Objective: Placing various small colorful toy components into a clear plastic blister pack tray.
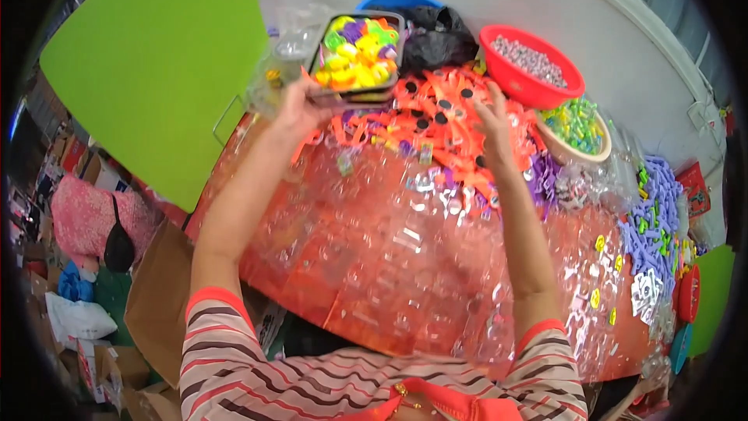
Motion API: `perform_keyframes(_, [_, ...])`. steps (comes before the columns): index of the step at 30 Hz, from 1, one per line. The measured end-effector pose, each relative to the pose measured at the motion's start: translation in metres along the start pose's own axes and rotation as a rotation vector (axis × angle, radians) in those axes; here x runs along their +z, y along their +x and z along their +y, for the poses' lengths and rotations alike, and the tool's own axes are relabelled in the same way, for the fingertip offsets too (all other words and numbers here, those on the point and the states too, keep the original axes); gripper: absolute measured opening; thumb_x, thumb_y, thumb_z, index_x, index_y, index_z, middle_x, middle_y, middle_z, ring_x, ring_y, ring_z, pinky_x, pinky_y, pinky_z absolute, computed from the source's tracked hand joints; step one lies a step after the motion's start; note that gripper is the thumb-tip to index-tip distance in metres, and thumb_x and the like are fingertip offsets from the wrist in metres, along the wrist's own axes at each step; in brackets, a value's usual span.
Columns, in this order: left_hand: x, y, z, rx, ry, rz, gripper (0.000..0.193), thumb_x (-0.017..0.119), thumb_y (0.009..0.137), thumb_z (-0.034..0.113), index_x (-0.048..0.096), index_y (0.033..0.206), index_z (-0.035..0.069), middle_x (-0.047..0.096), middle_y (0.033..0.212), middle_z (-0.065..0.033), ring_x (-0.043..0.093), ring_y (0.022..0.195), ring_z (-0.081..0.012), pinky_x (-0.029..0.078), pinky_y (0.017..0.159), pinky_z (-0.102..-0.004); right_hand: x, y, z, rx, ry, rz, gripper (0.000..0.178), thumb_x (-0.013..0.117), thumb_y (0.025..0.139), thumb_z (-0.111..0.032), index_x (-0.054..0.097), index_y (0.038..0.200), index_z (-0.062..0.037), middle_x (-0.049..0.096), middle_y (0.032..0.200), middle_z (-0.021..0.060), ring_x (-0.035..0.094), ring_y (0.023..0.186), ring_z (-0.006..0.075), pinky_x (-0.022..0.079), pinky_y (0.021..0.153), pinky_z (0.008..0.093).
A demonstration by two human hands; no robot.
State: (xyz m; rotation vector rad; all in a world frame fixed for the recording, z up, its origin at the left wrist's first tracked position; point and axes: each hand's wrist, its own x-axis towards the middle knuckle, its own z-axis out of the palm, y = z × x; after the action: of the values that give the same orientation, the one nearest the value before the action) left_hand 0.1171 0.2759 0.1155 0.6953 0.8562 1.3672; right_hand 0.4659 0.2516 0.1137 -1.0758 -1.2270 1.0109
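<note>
My left hand [298,107] is raised at the far left of the table and grips the near edge of a dark rectangular tray [395,23] filled with small yellow, green and purple plastic pieces [355,54]. My right hand [494,126] reaches into a heap of orange plastic parts [436,113] with black dots, fingers spread and touching them; whether it holds one cannot be told. Clear plastic blister shells [405,249] cover the red table between my forearms.
A red bowl of small silvery pieces [532,62] and a beige bowl of green and yellow bits [576,126] stand at the back right. Purple parts [654,218] pile at the right. A black bag [435,39], a blue basin and a green panel [156,62] stand behind.
</note>
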Motion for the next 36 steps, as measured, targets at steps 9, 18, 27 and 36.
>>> perform_keyframes(9, [-0.007,-0.226,-0.112,-0.014,-0.009,-0.002,0.051,0.054,0.089,0.008,0.042,0.138,0.009,0.060,0.127,-0.0095,0.065,0.104,-0.0246,0.054,0.084,-0.0407,0.105,-0.166,0.050,0.150,0.370,-0.080,0.069,0.060,0.088,-0.009,0.030,0.149,0.0010,0.048,0.140,0.0125,0.050,0.125,0.0209,0.040,0.105,0.0317])
perform_keyframes(18, [-0.043,-0.282,-0.103,0.004,-0.238,-0.055,0.068,0.051,0.096,0.023,0.017,0.154,0.009,0.041,0.147,-0.0122,0.042,0.135,-0.0254,0.038,0.110,-0.0427,0.106,-0.258,0.041,0.273,0.460,-0.163,0.067,0.057,0.085,0.003,0.036,0.148,0.0000,0.048,0.144,0.0118,0.047,0.132,0.0214,0.036,0.111,0.0330])
perform_keyframes(27, [-0.061,-0.329,-0.099,0.056,-0.099,0.124,0.071,0.057,0.080,0.010,0.031,0.146,0.003,0.047,0.139,-0.0122,0.048,0.129,-0.0250,0.037,0.110,-0.0386,0.093,-0.285,0.015,-0.352,-0.498,-0.441,0.068,0.062,0.091,-0.027,0.034,0.148,-0.0032,0.041,0.146,0.0218,0.038,0.137,0.0363,0.028,0.113,0.0445])
perform_keyframes(36, [-0.085,-0.388,-0.099,-0.016,-0.195,0.256,0.075,0.051,0.078,0.004,0.026,0.149,0.002,0.044,0.142,-0.0160,0.047,0.131,-0.0284,0.037,0.112,-0.0419,0.134,-0.292,-0.001,-0.736,-0.943,-0.878,0.033,0.073,0.078,-0.022,0.064,0.108,-0.0116,0.056,0.107,0.0085,0.055,0.095,0.0243,0.040,0.084,0.0396])
